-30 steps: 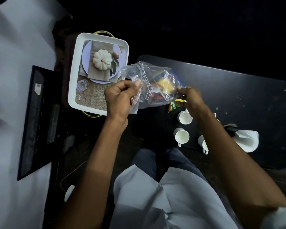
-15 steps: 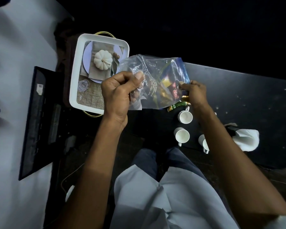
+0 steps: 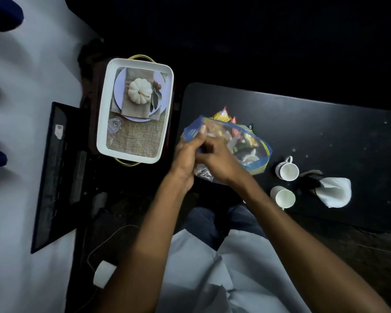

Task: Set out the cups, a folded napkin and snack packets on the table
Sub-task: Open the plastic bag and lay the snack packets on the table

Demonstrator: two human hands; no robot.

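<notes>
We pinch the crinkly clear bag (image 3: 253,152) of packets (image 3: 221,114) with both hands (image 3: 185,159) (image 3: 219,161) over the matte table (image 3: 314,123); round cups (image 3: 288,169) and a folded napkin (image 3: 334,192) sit right.

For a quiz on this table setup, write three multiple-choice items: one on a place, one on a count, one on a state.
1. Where does the folded white napkin lie?
A. In the white tray
B. On the black table, right of the cups
C. Inside the bag

2. How many white cups show fully on the black table?
A. Two
B. Five
C. None

3. What holds the clear zip-top plastic bag?
A. Nothing
B. Only the right hand
C. Both hands

Answers: 1 B, it rests beyond the handled cup and the nearer cup. 2 A, only those two. 3 C, left hand and right hand both grip it.
</notes>
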